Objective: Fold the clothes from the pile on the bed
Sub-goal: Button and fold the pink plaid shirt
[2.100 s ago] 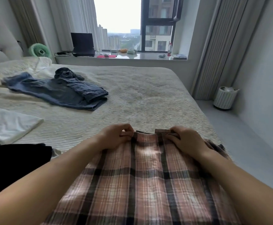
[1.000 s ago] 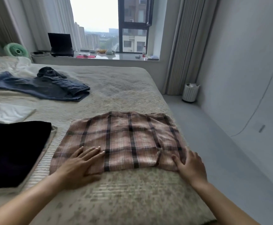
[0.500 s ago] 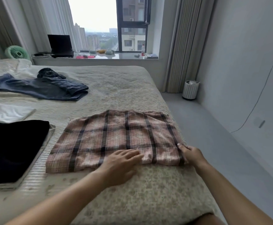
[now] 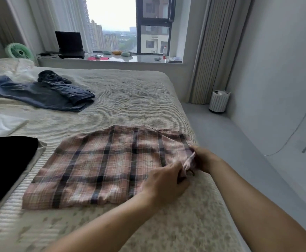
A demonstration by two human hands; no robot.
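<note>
Plaid garment [image 4: 105, 166], half-folded on the bed [image 4: 130, 99], right edge being gathered.
Left hand [image 4: 164, 182] pinches the near-right corner; right hand [image 4: 204, 159] grips the edge beside it. Advice: lift both together, carry leftward, align edges squarely.

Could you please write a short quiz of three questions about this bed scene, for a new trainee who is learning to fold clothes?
1. True or false: both hands are at the right edge of the plaid garment.
2. Which item lies nearest the black garment? A) the jeans B) the white cloth C) the green fan
3. Fill in: the laptop stands on the window ____.

Key
1. True: the left hand and the right hand both pinch cloth there.
2. B
3. sill
</note>
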